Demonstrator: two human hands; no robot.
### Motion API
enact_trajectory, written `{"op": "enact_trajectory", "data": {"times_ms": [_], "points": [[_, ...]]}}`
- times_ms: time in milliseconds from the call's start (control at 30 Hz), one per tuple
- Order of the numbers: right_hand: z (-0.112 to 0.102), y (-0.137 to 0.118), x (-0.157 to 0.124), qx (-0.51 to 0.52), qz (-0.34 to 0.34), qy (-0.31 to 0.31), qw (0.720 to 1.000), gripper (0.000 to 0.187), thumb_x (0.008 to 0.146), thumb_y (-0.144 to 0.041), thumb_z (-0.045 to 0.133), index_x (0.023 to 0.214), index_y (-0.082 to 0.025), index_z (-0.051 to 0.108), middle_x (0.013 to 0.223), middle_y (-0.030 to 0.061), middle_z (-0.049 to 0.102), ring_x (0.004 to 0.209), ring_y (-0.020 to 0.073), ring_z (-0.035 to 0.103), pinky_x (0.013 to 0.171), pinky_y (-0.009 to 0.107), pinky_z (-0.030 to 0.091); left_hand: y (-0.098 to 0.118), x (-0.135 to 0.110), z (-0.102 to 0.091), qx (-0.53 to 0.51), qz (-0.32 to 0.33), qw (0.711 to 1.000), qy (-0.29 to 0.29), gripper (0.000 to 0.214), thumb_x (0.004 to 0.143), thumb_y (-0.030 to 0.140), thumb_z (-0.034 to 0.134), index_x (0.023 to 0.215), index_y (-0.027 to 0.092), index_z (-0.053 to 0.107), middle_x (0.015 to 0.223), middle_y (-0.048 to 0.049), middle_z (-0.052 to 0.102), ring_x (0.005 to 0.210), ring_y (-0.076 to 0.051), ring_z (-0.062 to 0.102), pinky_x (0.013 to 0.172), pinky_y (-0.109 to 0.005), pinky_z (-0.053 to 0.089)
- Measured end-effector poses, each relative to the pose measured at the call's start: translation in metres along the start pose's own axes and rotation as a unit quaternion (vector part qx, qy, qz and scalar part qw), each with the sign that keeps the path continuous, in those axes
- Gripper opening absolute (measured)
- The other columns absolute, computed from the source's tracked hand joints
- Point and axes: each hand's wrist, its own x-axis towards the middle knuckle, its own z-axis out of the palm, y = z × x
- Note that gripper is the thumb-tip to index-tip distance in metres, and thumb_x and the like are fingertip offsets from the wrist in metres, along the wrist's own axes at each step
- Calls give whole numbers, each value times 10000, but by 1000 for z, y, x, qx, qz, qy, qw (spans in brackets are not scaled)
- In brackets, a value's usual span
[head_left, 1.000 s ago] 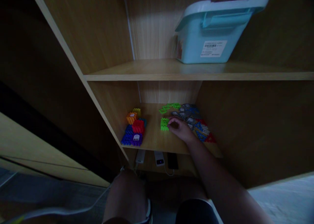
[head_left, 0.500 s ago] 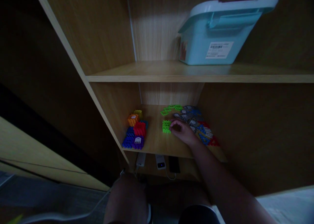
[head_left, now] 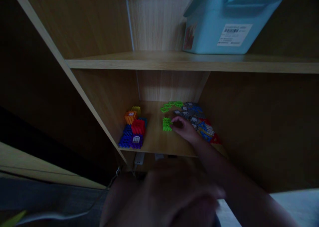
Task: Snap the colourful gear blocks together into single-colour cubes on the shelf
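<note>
My right hand (head_left: 183, 128) reaches in over the middle shelf with thumb and index finger curled into a pinch. Their tips meet the right side of a bright green lattice cube (head_left: 166, 124), which rests on the shelf board. Large and smeared by motion, my left hand (head_left: 171, 193) fills the lower middle of the view, close to the camera; its fingers cannot be made out. Behind the cube lie flat green lattice pieces (head_left: 171, 105). To the right of my right hand spreads a pile of grey, blue and red flat pieces (head_left: 195, 115).
At the left of the shelf stand a red cube (head_left: 138, 126), an orange cube (head_left: 130, 117), and blue and purple blocks (head_left: 131, 140). A light blue bin (head_left: 211, 31) sits on the upper shelf (head_left: 159, 65). Below, a white power strip (head_left: 139, 158) is partly visible.
My left hand has come into view at the bottom, covering my knees and part of the lower shelf. The camera has tilted down and nearer. My right hand stays at the green cube.
</note>
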Motion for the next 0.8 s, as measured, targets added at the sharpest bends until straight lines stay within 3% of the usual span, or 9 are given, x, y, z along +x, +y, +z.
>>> {"op": "enact_trajectory", "data": {"times_ms": [167,333,533,800], "points": [[-1,5,0,16,-6,-5,1000,305,860,-448,806,1097,-285,703,1120,43,746,1124,282,665,1074,463,511,-78,40,43,33,-57,996,62,93,1046,180,616,1031,214,700,925,-54,785,854,-197,760,845,-328,628],[-3,7,-1,15,9,29,999,328,876,-454,783,1140,-281,694,1128,40,708,1136,271,636,1081,455,491,-128,35,74,106,-124,983,84,143,981,94,603,1070,188,664,977,-81,767,945,-252,754,881,-379,623],[-3,1,-5,10,7,0,1000,346,863,-442,802,1145,-279,684,1132,42,715,1124,265,641,1069,452,502,-151,27,88,119,-198,970,80,212,968,87,600,1146,182,662,1104,-113,770,1042,-282,752,958,-428,619],[-3,0,-5,-5,2,-5,1000,339,886,-448,798,1166,-294,684,1173,39,743,1155,270,670,1090,471,517,-160,31,89,107,-239,963,61,261,954,91,630,1192,166,709,1156,-130,789,1080,-297,758,996,-440,614]]}}
